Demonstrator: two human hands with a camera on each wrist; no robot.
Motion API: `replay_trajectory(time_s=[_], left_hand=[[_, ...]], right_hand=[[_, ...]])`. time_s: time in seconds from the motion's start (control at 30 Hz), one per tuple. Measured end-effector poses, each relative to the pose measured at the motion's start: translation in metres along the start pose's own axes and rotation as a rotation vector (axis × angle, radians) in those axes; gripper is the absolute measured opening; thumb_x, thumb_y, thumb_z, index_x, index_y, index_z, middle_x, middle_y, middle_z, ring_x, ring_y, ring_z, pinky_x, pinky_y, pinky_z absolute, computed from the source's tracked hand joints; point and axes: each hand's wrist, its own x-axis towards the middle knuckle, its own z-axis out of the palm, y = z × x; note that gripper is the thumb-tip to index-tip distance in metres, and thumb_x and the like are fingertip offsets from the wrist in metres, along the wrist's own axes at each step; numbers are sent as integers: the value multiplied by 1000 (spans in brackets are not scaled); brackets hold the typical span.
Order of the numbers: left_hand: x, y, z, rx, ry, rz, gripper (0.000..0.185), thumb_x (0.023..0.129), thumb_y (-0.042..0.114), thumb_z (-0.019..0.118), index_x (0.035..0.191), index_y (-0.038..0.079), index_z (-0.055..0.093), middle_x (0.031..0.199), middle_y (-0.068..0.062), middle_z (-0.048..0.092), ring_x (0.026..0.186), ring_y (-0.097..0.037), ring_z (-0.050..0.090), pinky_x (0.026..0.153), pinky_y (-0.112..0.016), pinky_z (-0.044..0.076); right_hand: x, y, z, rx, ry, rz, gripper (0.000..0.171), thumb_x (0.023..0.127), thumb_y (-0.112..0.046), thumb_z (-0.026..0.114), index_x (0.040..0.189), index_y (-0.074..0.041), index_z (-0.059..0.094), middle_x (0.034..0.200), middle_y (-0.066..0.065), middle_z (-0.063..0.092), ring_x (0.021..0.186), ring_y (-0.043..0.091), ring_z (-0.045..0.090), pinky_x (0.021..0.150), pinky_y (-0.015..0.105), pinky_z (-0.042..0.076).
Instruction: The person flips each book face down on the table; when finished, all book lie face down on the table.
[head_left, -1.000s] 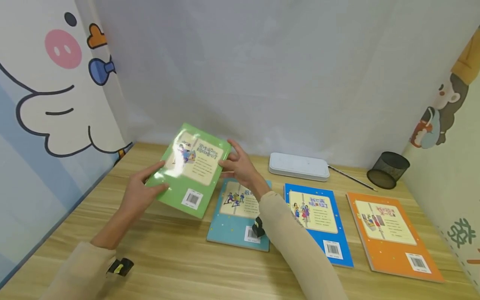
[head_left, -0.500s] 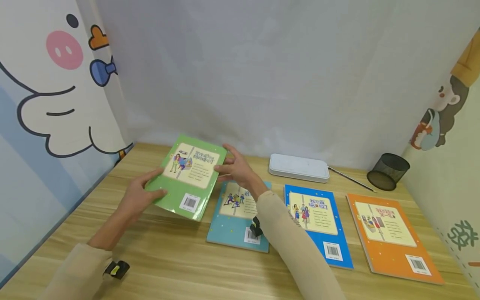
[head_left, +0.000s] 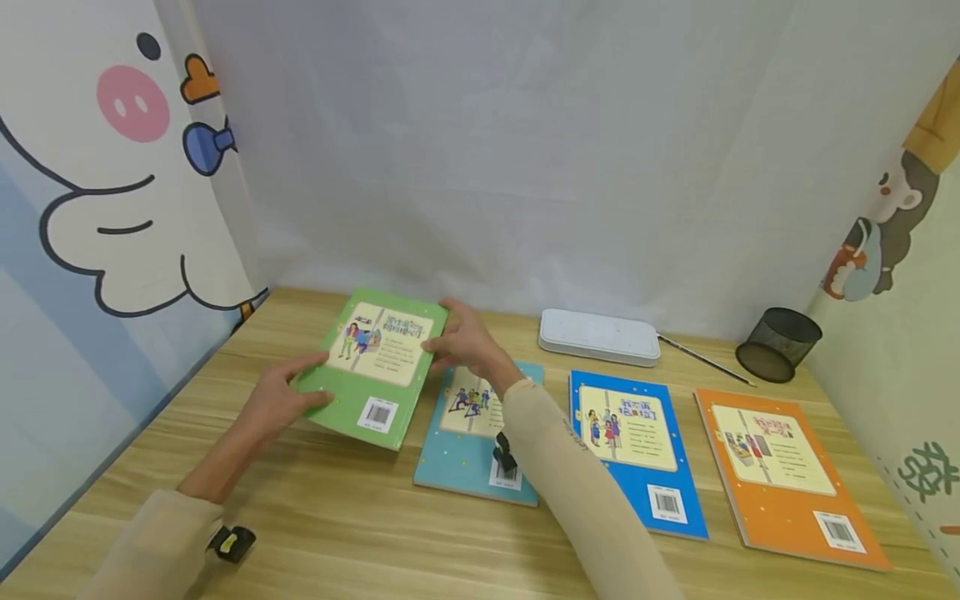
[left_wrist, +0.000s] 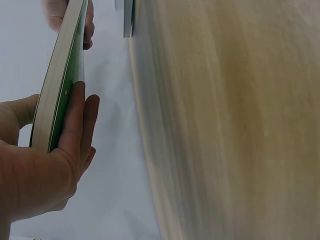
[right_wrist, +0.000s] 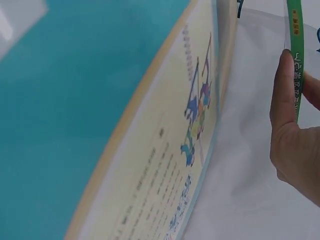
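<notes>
Both hands hold a green book (head_left: 375,367), back cover up, tilted over the left part of the table. My left hand (head_left: 281,393) grips its left edge; the thumb lies on the cover and the fingers reach underneath, as the left wrist view shows. On the opposite side my right hand (head_left: 468,343) pinches the spine edge near the far corner. In the right wrist view the green spine (right_wrist: 296,45) sits between thumb and fingers. A teal book (head_left: 457,467) lies just right of the green one, partly hidden by the right hand and sleeve.
Further right lie a blue book (head_left: 637,450) and an orange book (head_left: 787,475), both flat. Behind them are a white case (head_left: 598,335), a pencil (head_left: 705,358) and a black mesh cup (head_left: 780,343) lying on its side. A pale curtain (head_left: 525,150) hangs behind the wooden table (head_left: 360,533).
The green book has come down toward the table and tilted flatter, its far edge sinking most. Both hands keep their grip and move with it. The other books stay put.
</notes>
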Motion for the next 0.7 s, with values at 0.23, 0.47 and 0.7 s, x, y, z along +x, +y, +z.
replay_trajectory(time_s=[0.23,0.47,0.7], left_hand=[[4,-13,-4,7,-51,-10,72,87,8,73,149,-4,38,159,-32,25,148,-52,15,118,-66,20],[4,-20,-9,50,-113,-45,75,88,9,73,150,-6,35,158,-37,20,146,-57,12,116,-72,15],[5,-27,-14,100,-128,-73,79,87,13,76,150,-6,34,158,-37,19,146,-58,12,116,-71,15]], right_hand=[[6,8,2,-81,-7,30,86,86,9,68,157,-15,26,104,25,69,65,22,68,80,47,61],[10,9,8,-99,-43,91,87,87,10,66,159,-10,22,112,26,67,73,23,68,83,43,61],[16,11,14,-96,-64,132,89,87,13,65,159,-9,18,125,30,61,82,27,69,80,38,62]])
